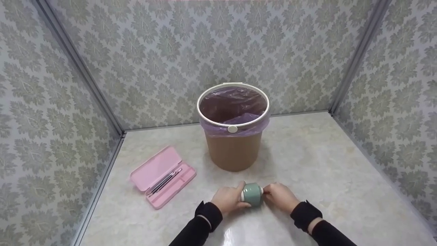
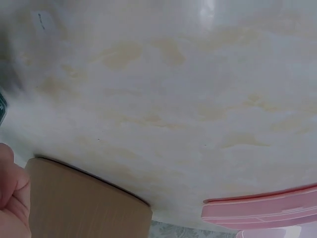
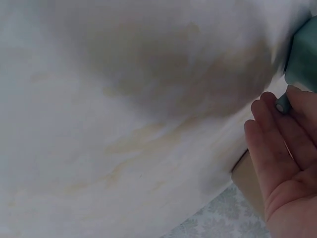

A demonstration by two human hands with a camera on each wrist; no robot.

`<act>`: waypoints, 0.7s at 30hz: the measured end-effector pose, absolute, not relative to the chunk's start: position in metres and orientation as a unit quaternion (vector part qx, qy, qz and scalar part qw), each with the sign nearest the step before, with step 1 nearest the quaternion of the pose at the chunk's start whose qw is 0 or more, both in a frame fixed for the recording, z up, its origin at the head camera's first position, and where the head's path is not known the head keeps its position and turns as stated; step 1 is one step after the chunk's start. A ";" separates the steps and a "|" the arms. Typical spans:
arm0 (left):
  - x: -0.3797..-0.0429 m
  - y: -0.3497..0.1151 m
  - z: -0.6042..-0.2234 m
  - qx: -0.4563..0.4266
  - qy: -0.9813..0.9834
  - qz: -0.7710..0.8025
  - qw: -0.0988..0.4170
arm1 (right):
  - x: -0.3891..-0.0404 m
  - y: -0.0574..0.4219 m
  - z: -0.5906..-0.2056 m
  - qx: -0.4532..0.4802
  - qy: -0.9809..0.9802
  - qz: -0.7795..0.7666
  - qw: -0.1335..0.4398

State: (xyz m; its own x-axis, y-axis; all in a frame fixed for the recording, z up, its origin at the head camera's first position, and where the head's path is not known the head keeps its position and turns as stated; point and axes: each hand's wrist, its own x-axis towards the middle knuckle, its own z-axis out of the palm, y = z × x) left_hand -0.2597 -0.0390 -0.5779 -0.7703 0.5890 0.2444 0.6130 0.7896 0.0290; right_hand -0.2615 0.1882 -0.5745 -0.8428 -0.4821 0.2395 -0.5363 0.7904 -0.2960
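Note:
A small, glossy green body (image 1: 252,195) with white parts at both ends lies on its side just above the table, in front of the bin. My left hand (image 1: 228,199) grips it from the left, thumb and fingers around its white end. From the right, my right hand (image 1: 281,196) pinches a short teal rod (image 3: 283,105) by the white end; the rod's round tip pokes out between thumb and fingers. The other right fingers extend loosely. Only an edge of the left hand shows in the left wrist view.
Behind the hands stands a brown bin (image 1: 234,152) with a white rim and purple liner. An open pink pencil case (image 1: 164,191) at the left holds several slim pencils or pens (image 1: 165,182). Patterned panels (image 1: 218,51) wall the marbled table (image 1: 314,153) on three sides.

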 end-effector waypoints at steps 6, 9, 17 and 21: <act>-0.259 -0.041 -0.575 -0.324 -0.936 -0.072 0.121 | -0.261 0.188 -0.572 0.270 -0.943 0.181 0.067; -0.259 -0.041 -0.574 -0.320 -0.938 -0.081 0.107 | -0.260 0.189 -0.568 0.257 -0.946 0.195 0.041; -0.255 -0.043 -0.568 -0.315 -0.942 -0.099 0.061 | -0.257 0.188 -0.546 0.238 -0.942 0.236 -0.021; -0.257 -0.045 -0.563 -0.313 -0.942 -0.114 0.049 | -0.258 0.182 -0.538 0.271 -0.936 0.225 -0.014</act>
